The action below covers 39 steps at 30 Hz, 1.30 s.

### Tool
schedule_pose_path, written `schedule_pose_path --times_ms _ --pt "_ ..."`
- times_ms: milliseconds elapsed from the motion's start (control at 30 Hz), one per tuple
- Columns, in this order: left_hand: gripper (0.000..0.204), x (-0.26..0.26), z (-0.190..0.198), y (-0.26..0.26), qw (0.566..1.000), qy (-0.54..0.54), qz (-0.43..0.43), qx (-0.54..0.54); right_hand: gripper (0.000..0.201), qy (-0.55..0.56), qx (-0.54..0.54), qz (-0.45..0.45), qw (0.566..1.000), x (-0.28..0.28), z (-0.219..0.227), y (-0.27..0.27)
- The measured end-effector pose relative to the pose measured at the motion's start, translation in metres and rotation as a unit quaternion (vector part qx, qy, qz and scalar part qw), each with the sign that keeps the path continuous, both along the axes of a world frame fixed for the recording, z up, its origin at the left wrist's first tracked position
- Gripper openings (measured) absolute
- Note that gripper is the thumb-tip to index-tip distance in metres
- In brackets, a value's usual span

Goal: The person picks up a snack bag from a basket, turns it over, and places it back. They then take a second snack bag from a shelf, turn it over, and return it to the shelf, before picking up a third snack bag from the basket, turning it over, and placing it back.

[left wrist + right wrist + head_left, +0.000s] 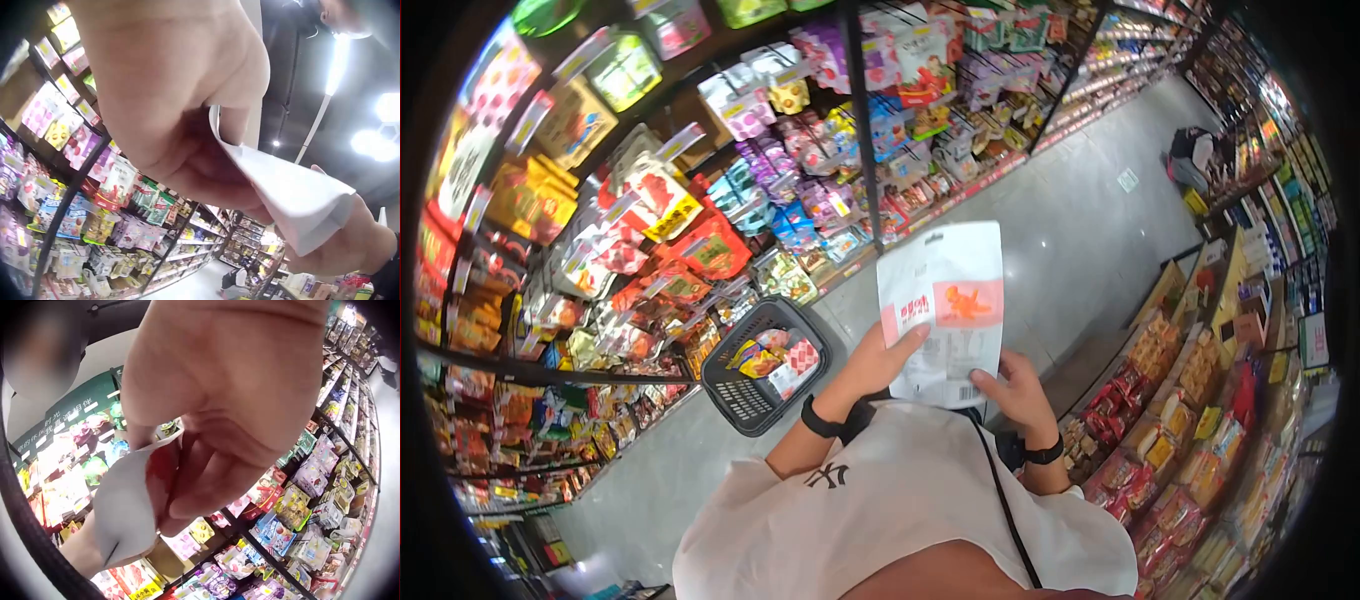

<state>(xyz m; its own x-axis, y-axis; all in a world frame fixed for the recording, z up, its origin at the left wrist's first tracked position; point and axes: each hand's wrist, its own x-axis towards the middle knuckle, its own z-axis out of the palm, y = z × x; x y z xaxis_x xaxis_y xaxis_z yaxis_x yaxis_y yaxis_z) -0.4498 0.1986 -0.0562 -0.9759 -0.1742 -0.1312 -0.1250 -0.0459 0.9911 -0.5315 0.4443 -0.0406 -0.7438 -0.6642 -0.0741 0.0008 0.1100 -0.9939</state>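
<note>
A: Where is the packet, and how is it held?

B: A flat white plastic snack pouch with an orange panel (941, 310) is held upright in front of the person's chest, above the grey aisle floor (1060, 230). The left hand (878, 362) grips its left edge, thumb across the printed back. The right hand (1012, 388) pinches its lower right corner, thumb on the face.

A: What surrounds them?

B: A black plastic shopping basket (762, 367) with a few packets inside hangs at the left forearm. Shelves of colourful snack bags (650, 220) run along the left, and boxed goods (1170, 430) fill lower racks on the right.

A: How should the pouch be handled well at this point?

B: I judge that both hands should keep to the edges so the small print stays uncovered, holding the pouch flat and steady, without creasing it.
</note>
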Motion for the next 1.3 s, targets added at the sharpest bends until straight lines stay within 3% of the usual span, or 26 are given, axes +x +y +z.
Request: schedule_pose_path --times_ms 33,67,233,300,467,633,1000,1167,1300 --pt "0.042 -0.015 0.001 0.001 1.0 -0.001 -0.013 0.005 0.035 -0.021 0.039 0.047 0.998 -0.007 -0.002 0.007" --pt "0.042 -0.031 0.002 0.001 1.0 0.0 -0.027 0.01 0.034 -0.005 0.08 0.033 0.996 -0.017 -0.003 0.01" --pt "0.038 -0.12 -0.005 -0.001 0.992 0.075 -0.103 -0.02 0.03 -0.026 0.051 -0.12 0.991 -0.078 -0.001 0.007" --pt "0.043 -0.148 -0.001 -0.005 0.989 0.027 -0.134 0.06 0.031 -0.018 0.026 -0.169 0.985 -0.108 -0.003 0.001" --pt "0.049 -0.224 -0.007 -0.014 0.981 0.04 -0.173 0.076 0.031 0.002 0.026 -0.19 0.981 -0.177 -0.013 -0.004" --pt "0.049 -0.278 -0.009 -0.017 0.977 0.034 -0.201 0.056 0.029 0.018 0.021 -0.242 0.97 -0.213 -0.019 -0.009" --pt "0.049 -0.376 -0.011 -0.012 0.975 -0.004 -0.218 0.037 0.028 -0.019 0.004 -0.243 0.97 -0.308 -0.025 -0.005" --pt "0.049 -0.436 -0.017 0.003 0.973 -0.041 -0.225 0.023 0.029 -0.032 0.028 -0.22 0.975 -0.369 -0.029 0.015" --pt "0.049 -0.497 -0.023 0.03 0.978 -0.001 -0.208 0.011 0.028 -0.018 0.019 -0.231 0.973 -0.433 -0.026 0.036"
